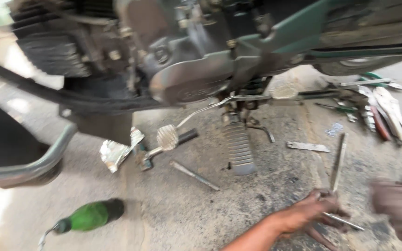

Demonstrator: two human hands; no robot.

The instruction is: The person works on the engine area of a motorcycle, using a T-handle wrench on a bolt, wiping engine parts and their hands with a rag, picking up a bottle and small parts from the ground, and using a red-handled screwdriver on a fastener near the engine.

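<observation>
A motorcycle (201, 51) fills the top of the view, its grey engine cover (187, 86) low in the middle and a green frame part (298, 30) to the right. It stands on a stained concrete floor (177, 214). A chrome bar (29, 165) curves along the left edge. A ribbed footrest (239, 148) hangs down under the engine, with a pedal (167, 137) to its left.

At lower left lies a green-handled screwdriver (87, 217), well apart from everything else. A crumpled foil scrap (117, 151) lies beside the pedal. A short metal rod (194, 175) lies on the floor between the pedal and the footrest. A flat metal strip (308, 147) lies to the right of the footrest. A heap of pliers and other tools (378, 111) sits at the right, under the rear of the machine.

At the bottom, the left hand (310, 214) rests on the floor, fingers curled around some thin metal tools (338, 162): one long flat piece points up and away, and a thin rod sticks out to the right. The right hand (398, 204) is at the right edge, just beside the left, badly blurred; whether it is open or closed cannot be told.
</observation>
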